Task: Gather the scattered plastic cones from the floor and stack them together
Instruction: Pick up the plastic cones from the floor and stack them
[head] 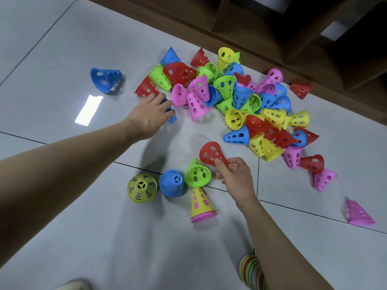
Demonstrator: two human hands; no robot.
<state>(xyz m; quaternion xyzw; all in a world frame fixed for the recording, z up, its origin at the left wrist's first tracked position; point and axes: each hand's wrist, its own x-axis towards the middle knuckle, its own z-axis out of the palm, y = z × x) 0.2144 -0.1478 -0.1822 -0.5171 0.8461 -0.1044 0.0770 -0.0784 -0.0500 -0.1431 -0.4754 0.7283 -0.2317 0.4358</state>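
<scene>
Several perforated plastic cones in red, blue, green, yellow and pink lie heaped (240, 95) on the grey tiled floor. My left hand (151, 116) reaches to the heap's left edge and its fingers curl round a blue cone (171, 114), mostly hidden under the hand. My right hand (234, 174) pinches a red cone (211, 152) by its narrow end, lifted just above the floor. In front of me stand a yellow cone (142, 188), a blue cone (172, 183), a tilted green cone (198, 173) and a yellow cone stacked on a pink one (202, 203).
A lone blue cone (106, 79) lies far left and a pink cone (358, 212) far right. Dark wooden furniture (272, 28) borders the heap at the back. A multicoloured stack of rims (251, 271) shows beside my right forearm. A shoe tip (73, 284) is at the bottom.
</scene>
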